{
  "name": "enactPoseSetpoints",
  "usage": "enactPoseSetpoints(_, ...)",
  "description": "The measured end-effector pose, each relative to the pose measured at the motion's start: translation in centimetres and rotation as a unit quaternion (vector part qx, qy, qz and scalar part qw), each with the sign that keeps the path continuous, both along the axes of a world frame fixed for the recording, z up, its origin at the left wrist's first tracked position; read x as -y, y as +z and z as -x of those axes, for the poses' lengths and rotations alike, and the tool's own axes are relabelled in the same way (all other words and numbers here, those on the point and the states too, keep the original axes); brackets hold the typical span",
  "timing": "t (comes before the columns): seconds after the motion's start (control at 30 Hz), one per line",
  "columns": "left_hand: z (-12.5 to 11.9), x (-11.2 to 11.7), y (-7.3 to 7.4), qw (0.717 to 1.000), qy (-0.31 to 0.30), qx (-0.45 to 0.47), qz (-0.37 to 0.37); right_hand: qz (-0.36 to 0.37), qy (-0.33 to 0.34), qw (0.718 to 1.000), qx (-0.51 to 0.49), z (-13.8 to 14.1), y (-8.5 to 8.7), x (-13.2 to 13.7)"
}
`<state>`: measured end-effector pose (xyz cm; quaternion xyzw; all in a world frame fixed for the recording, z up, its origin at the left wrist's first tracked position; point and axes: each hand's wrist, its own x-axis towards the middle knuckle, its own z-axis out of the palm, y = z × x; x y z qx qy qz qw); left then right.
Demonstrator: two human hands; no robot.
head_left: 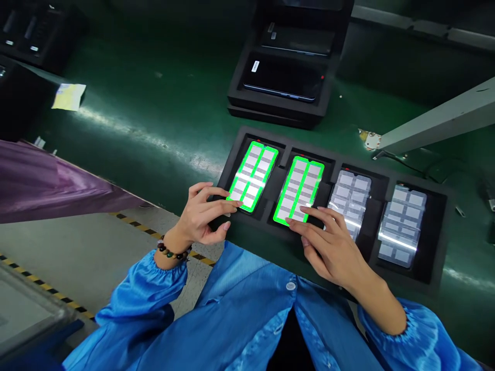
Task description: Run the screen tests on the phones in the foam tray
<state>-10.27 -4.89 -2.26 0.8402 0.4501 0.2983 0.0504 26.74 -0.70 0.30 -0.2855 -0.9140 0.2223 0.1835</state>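
A black foam tray (433, 268) on the green bench holds several lit phones side by side. The first phone (253, 175) and the second phone (299, 188) show grey grids with bright green borders. The third phone (350, 198) and the fourth phone (402, 224) show grey grids without green. My left hand (203, 216) rests at the tray's near left corner, fingertips touching the bottom edge of the first phone. My right hand (328, 242) lies over the tray's near edge, fingers spread, touching the bottom of the second phone. Neither hand grips anything.
A second stacked black tray (235, 95) with dark phones stands further back. A yellow paper slip (68, 96) lies at the left. A grey metal bar (441, 121) slants in from the right. Purple cloth (46, 180) lies at the left edge. More dark trays (31, 36) sit top left.
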Motion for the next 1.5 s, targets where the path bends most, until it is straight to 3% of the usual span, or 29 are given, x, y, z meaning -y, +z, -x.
enactPoseSetpoints(0.2,-0.3,-0.2,0.3,0.991,0.118,-0.055,-0.018,0.010,-0.030,0.999,0.021,2.4,0.0,-0.5)
enactPoseSetpoints(0.27,-0.7,-0.2,0.6,0.990,0.128,-0.057,-0.021,0.006,-0.023,0.999,0.022,3.2,0.0,-0.7)
enactPoseSetpoints(0.37,-1.8,-0.3,1.0,0.993,0.107,-0.055,-0.017,0.005,-0.033,0.999,0.012,2.8,0.0,-0.6)
enactPoseSetpoints(0.57,-4.0,-0.8,1.5,0.998,0.014,-0.060,0.015,0.006,-0.076,0.997,0.011,-1.8,0.1,0.7)
enactPoseSetpoints(0.67,-4.2,-0.8,1.3,0.999,0.021,-0.049,0.010,-0.002,-0.097,0.995,0.019,-2.5,0.2,0.9)
enactPoseSetpoints(0.87,-2.5,-0.2,1.0,0.989,0.138,-0.060,-0.006,0.016,-0.061,0.998,0.014,1.1,0.3,-0.2)
enactPoseSetpoints(1.0,-2.2,-0.8,1.3,0.982,0.168,-0.088,0.021,0.016,-0.073,0.997,0.022,3.6,0.2,-1.2)
enactPoseSetpoints(1.1,-2.8,-1.4,1.6,0.984,0.147,-0.091,0.034,0.001,-0.091,0.996,0.019,2.9,0.3,-1.6)
enactPoseSetpoints(1.3,-4.5,-2.3,1.7,0.995,0.032,-0.071,0.054,-0.005,-0.132,0.991,0.027,-1.1,0.8,-1.3)
enactPoseSetpoints(1.4,-4.1,-2.4,1.7,0.996,0.027,-0.072,0.053,0.001,-0.111,0.993,0.027,-0.3,0.8,-1.7)
enactPoseSetpoints(1.5,-2.9,-2.3,1.6,0.994,0.072,-0.074,0.040,0.010,-0.079,0.997,0.025,2.1,0.5,-2.7)
